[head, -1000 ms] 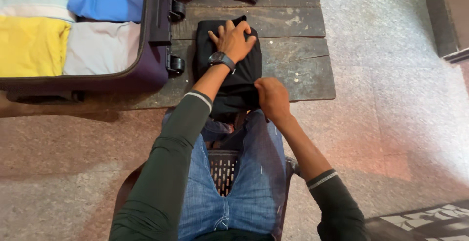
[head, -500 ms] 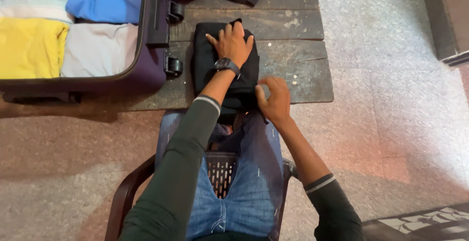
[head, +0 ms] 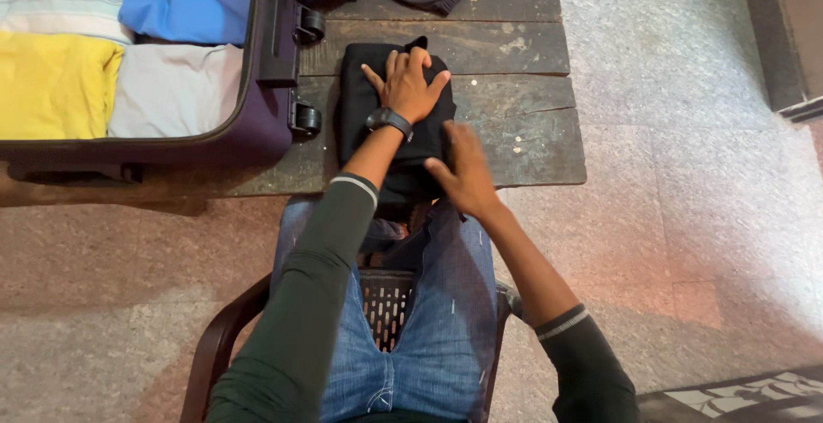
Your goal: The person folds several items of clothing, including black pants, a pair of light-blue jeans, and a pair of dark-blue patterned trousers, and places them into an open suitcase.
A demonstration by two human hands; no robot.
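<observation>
Head view, looking down: left hand (head: 405, 84), fingers spread, pressed flat on a folded black garment (head: 360, 114) lying on a dark wooden platform (head: 531, 123). Right hand (head: 463, 174), open and flat, resting on the garment's near edge. Beside it, left, an open suitcase (head: 266, 123) packed with yellow, blue and grey folded clothes.

I see a black folded garment (head: 364, 110) lying flat on the dark wooden table (head: 523, 123); it forms a compact rectangle; its near end overhangs the table edge.
</observation>
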